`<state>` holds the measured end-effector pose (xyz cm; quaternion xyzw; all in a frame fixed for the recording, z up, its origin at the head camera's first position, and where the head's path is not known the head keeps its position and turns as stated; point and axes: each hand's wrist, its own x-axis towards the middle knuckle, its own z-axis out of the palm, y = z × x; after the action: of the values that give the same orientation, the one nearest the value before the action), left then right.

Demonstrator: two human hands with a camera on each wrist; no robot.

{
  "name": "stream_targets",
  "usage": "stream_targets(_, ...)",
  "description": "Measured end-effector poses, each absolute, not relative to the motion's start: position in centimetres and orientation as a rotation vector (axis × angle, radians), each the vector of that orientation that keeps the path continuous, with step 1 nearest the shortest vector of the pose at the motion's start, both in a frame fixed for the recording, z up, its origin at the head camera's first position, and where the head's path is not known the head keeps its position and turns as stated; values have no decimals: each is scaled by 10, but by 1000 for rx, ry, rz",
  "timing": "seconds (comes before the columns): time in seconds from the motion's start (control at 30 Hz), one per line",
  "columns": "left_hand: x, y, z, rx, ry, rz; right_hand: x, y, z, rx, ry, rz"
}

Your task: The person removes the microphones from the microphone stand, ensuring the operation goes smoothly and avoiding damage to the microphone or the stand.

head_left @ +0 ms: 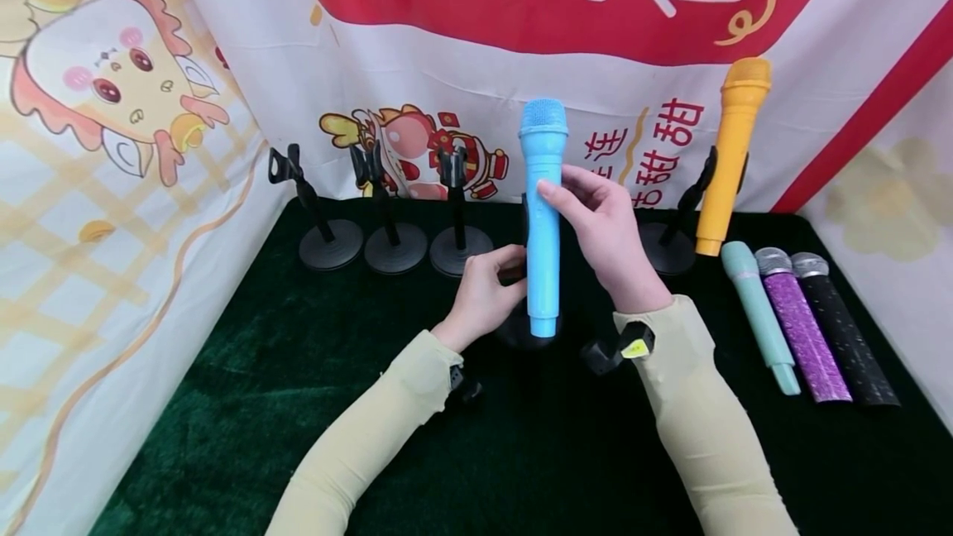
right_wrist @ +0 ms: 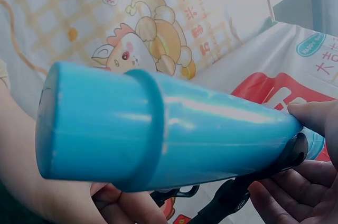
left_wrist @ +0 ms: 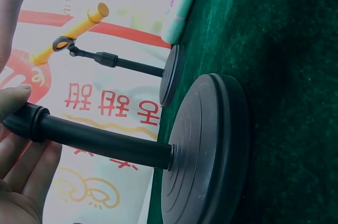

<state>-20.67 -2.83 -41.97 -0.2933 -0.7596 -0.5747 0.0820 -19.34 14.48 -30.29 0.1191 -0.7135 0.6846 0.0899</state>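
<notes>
In the head view my right hand [head_left: 614,242] grips a blue microphone [head_left: 543,263] that stands nearly upright, thumb on its front and fingers behind. Behind it my left hand [head_left: 480,292] holds a black microphone stand, mostly hidden there by the microphone. The left wrist view shows the thumb and fingers around the collar at the top of the stand's pole [left_wrist: 105,142], with the round base [left_wrist: 203,150] on the green cloth. In the right wrist view the black clip [right_wrist: 296,152] lies against the microphone's underside, close to the right fingers.
Three bare black stands, among them one at far left [head_left: 330,244], line the back of the green cloth [head_left: 283,404]. To the right, an orange microphone [head_left: 733,155] sits in another stand. Mint [head_left: 761,317], purple [head_left: 807,337] and black [head_left: 849,337] microphones lie at the right.
</notes>
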Motion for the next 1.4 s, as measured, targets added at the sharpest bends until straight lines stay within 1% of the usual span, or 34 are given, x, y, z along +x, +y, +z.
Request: stream_targets(1.4,-204,-29,-426,-885,-2230,-1759,-214,147,-277,332,-2013,2195)
